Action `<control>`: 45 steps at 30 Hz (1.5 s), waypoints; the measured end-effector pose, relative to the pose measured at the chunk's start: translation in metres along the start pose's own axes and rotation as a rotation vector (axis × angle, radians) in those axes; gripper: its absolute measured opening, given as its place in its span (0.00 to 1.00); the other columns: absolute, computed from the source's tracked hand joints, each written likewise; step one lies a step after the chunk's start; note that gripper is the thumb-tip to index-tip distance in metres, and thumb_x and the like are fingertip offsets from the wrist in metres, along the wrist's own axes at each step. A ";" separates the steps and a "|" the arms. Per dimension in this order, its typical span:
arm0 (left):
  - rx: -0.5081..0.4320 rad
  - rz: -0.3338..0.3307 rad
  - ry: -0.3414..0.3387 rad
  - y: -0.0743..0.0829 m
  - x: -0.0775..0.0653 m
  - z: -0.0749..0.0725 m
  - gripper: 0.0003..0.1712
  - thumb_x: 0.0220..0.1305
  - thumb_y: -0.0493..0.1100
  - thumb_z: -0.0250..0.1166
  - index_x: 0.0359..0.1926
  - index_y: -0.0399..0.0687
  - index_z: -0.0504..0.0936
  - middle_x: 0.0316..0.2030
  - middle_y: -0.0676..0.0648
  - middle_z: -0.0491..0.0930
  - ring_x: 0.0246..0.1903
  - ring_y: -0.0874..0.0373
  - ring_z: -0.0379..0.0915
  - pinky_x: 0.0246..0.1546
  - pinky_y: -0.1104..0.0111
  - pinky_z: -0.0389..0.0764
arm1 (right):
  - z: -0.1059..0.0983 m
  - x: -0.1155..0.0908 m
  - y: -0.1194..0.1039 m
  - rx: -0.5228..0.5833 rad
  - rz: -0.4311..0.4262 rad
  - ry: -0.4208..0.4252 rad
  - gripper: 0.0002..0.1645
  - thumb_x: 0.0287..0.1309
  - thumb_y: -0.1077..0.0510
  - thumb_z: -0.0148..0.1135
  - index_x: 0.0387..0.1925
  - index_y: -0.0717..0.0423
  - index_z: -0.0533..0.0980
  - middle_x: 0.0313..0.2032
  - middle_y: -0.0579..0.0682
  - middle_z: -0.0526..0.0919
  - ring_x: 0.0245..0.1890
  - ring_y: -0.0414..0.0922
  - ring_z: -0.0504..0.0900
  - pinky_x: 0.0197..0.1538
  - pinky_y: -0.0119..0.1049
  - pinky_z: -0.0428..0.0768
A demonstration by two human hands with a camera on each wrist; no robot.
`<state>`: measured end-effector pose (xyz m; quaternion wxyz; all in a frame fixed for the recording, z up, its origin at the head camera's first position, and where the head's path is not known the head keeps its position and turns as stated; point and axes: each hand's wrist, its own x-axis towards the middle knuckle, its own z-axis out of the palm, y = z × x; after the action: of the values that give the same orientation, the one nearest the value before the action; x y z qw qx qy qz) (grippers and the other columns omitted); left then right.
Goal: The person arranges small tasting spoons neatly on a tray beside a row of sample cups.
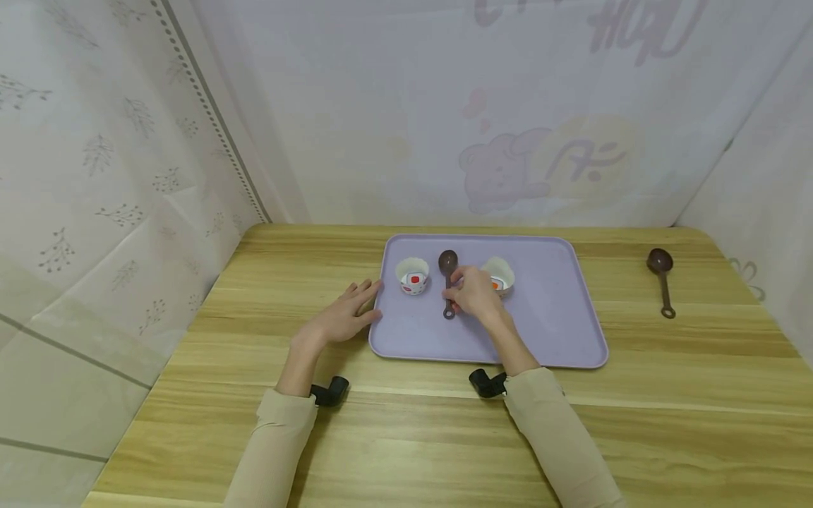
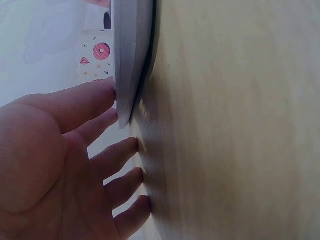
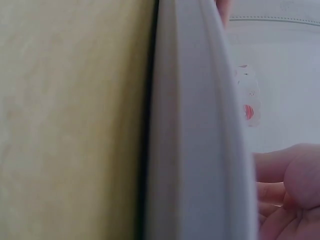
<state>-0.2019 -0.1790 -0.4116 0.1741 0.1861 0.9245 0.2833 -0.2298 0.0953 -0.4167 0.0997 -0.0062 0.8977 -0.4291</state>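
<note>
My right hand (image 1: 478, 293) pinches the handle of a dark brown measuring spoon (image 1: 448, 262), whose round bowl points away from me over the tray. Fingers extended, my left hand (image 1: 339, 316) touches the left rim of the lilac tray (image 1: 540, 331); the left wrist view shows its thumb against the rim (image 2: 134, 50). To the spoon's left stands a small white patterned baking cup (image 1: 413, 276) with something bearing a red square inside. A second white cup (image 1: 500, 269), with something orange inside, is partly hidden behind my right hand. In the right wrist view, the tray's edge hides the spoon.
Another dark brown measuring spoon (image 1: 660, 262) lies on the wooden table (image 1: 692, 374), right of the tray. White printed cloth (image 1: 356, 106) hangs behind the table and at both sides. A black wrist device (image 1: 488, 383) sits by each sleeve.
</note>
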 end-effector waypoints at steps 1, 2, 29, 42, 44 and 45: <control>0.000 0.000 0.001 0.000 0.000 0.000 0.37 0.78 0.48 0.54 0.80 0.43 0.52 0.78 0.33 0.44 0.76 0.33 0.32 0.72 0.38 0.42 | 0.000 0.000 0.000 0.000 0.002 0.002 0.18 0.62 0.63 0.69 0.49 0.69 0.77 0.25 0.53 0.85 0.18 0.40 0.81 0.23 0.27 0.76; -0.003 -0.001 0.001 0.000 0.000 0.000 0.37 0.78 0.48 0.54 0.80 0.43 0.52 0.78 0.33 0.44 0.76 0.33 0.32 0.72 0.38 0.42 | 0.000 0.000 0.000 0.001 0.005 0.005 0.18 0.62 0.63 0.70 0.49 0.69 0.77 0.25 0.53 0.85 0.18 0.40 0.81 0.23 0.27 0.77; -0.008 0.002 -0.004 -0.002 0.000 0.000 0.37 0.78 0.49 0.53 0.80 0.45 0.51 0.79 0.34 0.43 0.77 0.34 0.31 0.72 0.38 0.41 | 0.003 -0.003 -0.007 -0.031 0.009 -0.017 0.21 0.67 0.62 0.65 0.56 0.71 0.75 0.28 0.55 0.86 0.20 0.41 0.82 0.23 0.27 0.76; -0.008 0.003 -0.004 -0.002 0.000 0.000 0.37 0.78 0.49 0.53 0.80 0.45 0.51 0.78 0.34 0.43 0.77 0.34 0.31 0.73 0.38 0.41 | 0.002 -0.005 -0.008 -0.100 -0.004 -0.013 0.23 0.69 0.57 0.64 0.58 0.70 0.75 0.24 0.53 0.84 0.19 0.41 0.80 0.21 0.28 0.71; -0.009 0.002 -0.003 -0.001 0.000 0.000 0.37 0.78 0.49 0.53 0.80 0.45 0.51 0.78 0.34 0.43 0.77 0.34 0.31 0.73 0.38 0.41 | 0.001 -0.006 -0.007 -0.114 -0.017 -0.013 0.23 0.69 0.56 0.64 0.57 0.70 0.75 0.21 0.53 0.83 0.17 0.40 0.77 0.20 0.28 0.69; -0.011 0.000 -0.003 -0.001 0.000 0.000 0.37 0.78 0.49 0.53 0.80 0.45 0.51 0.78 0.34 0.43 0.77 0.34 0.31 0.72 0.38 0.41 | 0.001 -0.006 -0.007 -0.123 -0.026 -0.014 0.23 0.69 0.56 0.63 0.57 0.70 0.75 0.20 0.52 0.82 0.16 0.39 0.76 0.19 0.28 0.68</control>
<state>-0.2017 -0.1798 -0.4123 0.1765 0.1858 0.9227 0.2879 -0.2240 0.0913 -0.4108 0.0997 -0.0271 0.9216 -0.3741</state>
